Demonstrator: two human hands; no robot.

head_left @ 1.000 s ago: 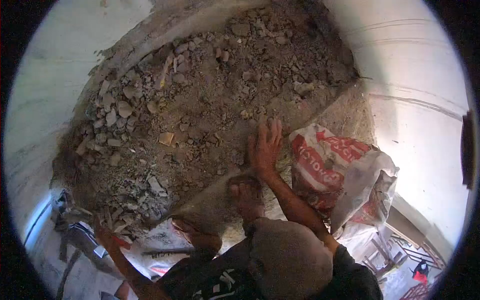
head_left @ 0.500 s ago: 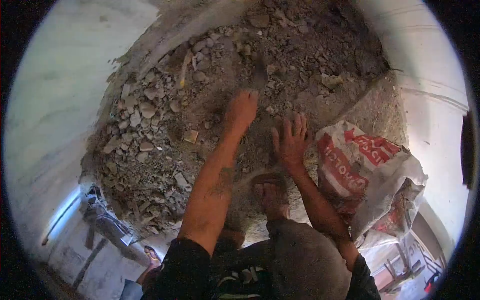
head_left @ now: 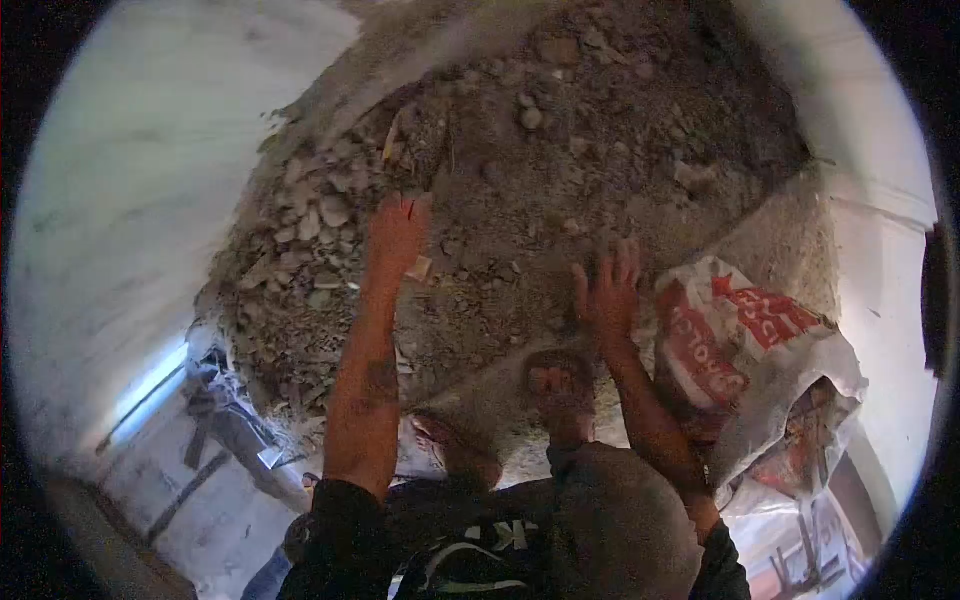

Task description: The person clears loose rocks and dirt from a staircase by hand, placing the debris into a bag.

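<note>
My left hand (head_left: 398, 240) is closed in a loose fist over the rubble, left of the middle. A dim, blurred shape reaches away beyond its knuckles; I cannot make out what it is. My right hand (head_left: 610, 292) lies palm down on the dirt with its fingers spread, holding nothing. Under and around both hands stretches a heap of grey soil and broken stones (head_left: 500, 215). A small pale chip (head_left: 419, 269) sits beside my left wrist. Just right of my right hand stands a crumpled white sack with red print (head_left: 745, 340).
Pale walls rise on the left (head_left: 150, 200) and the right (head_left: 880, 240). A stick with a yellow end (head_left: 390, 137) lies on the stones beyond my left hand. My feet (head_left: 562, 390) are at the heap's near edge. Thin debris (head_left: 235, 415) lies at lower left.
My left hand has swept left across the rubble, still closed. My right hand keeps its flat pose on the dirt. The whole view has shifted slightly, and my other foot now shows.
</note>
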